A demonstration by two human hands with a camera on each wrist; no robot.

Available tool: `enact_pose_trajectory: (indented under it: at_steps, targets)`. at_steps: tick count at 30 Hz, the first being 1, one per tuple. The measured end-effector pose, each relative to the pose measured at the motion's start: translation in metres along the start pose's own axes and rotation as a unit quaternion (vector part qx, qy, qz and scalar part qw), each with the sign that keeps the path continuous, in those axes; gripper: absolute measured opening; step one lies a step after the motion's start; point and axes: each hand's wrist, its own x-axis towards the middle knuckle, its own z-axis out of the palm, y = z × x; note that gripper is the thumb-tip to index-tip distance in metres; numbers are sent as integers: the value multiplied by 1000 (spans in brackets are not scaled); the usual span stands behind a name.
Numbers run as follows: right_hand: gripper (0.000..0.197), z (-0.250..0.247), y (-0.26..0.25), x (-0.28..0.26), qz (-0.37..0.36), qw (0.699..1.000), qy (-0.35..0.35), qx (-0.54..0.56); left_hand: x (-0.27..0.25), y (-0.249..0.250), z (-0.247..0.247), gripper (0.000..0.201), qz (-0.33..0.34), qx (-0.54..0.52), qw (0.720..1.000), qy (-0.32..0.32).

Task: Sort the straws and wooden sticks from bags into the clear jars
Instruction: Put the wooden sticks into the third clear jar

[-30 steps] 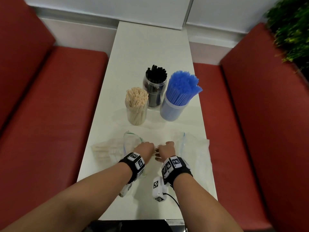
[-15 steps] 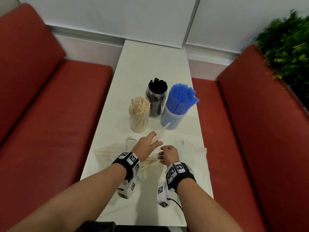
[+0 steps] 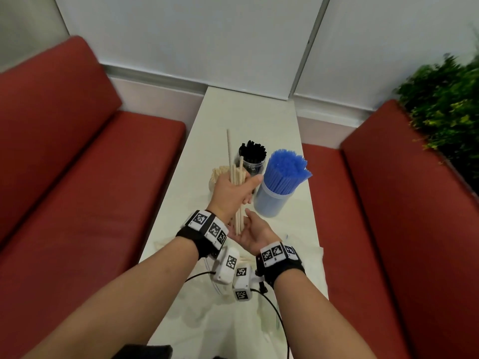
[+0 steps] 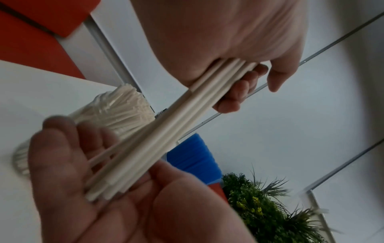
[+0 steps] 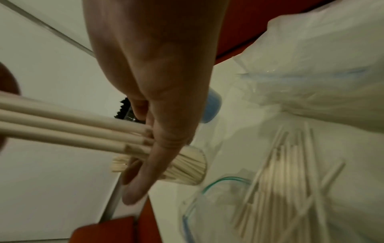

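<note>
Two red benches (image 3: 77,177) flank the long white table (image 3: 248,117), one on each of its long sides, and a green plant (image 3: 445,104) rises behind the bench on the right of the table. At the table's far end stand pale wall panels (image 3: 181,35).

On the table's near end lie crumpled clear bags (image 5: 311,65); one zip bag (image 5: 270,189) with a blue-green rim lies open there with loose wooden sticks inside it.

Near the middle of the table stand three clear jars, close together. The jar of blue straws (image 3: 282,182) is nearest the table's right edge, its straws fanning out above the rim. The jar of black straws (image 3: 250,158) stands just beside it, farther up the table. The jar of wooden sticks (image 3: 220,174) stands toward the table's left edge, largely hidden by the raised hand in the head view; the left wrist view shows it packed with pale sticks (image 4: 122,106).

Above the table, in front of the jars, the left hand (image 3: 233,193) is wrapped round a small bundle of wooden sticks (image 3: 238,195), fingers and thumb curled about its middle, holding it roughly upright. One stick juts well above the others.

The right hand (image 3: 255,234) lies just below it, palm up and fingers straight and relaxed, gripping nothing. The lower ends of the bundle rest against its palm, as the left wrist view shows (image 4: 108,189).
</note>
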Motion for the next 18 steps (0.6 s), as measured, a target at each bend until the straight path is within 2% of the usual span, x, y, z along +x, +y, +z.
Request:
enact_pose_trajectory:
  at_steps: [3,5,9,11,13,18]
  targets:
    - [39,12,-7,-11,22,998,-64,-13,-1,5,0,19,-4,-11,1000,-7]
    - [35,15,-8,-12,9,997,-79,-20,-1,6,-1,24,-28,-6,999,14]
    - [40,16,-9,-7,3,995,-43,-85,6,16,0,37,-42,-5,999,35]
    - [44,19,-9,-5,6,998,-33,-52,9,22,1,39,-21,-10,1000,8]
    - [44,23,-12,-6,-10,998,-65,2,10,23,-1,37,-7,-19,1000,-15]
    - [37,30,-21,-2,-78,992,-97,9,11,10,-17,36,-21,-7,1000,-6]
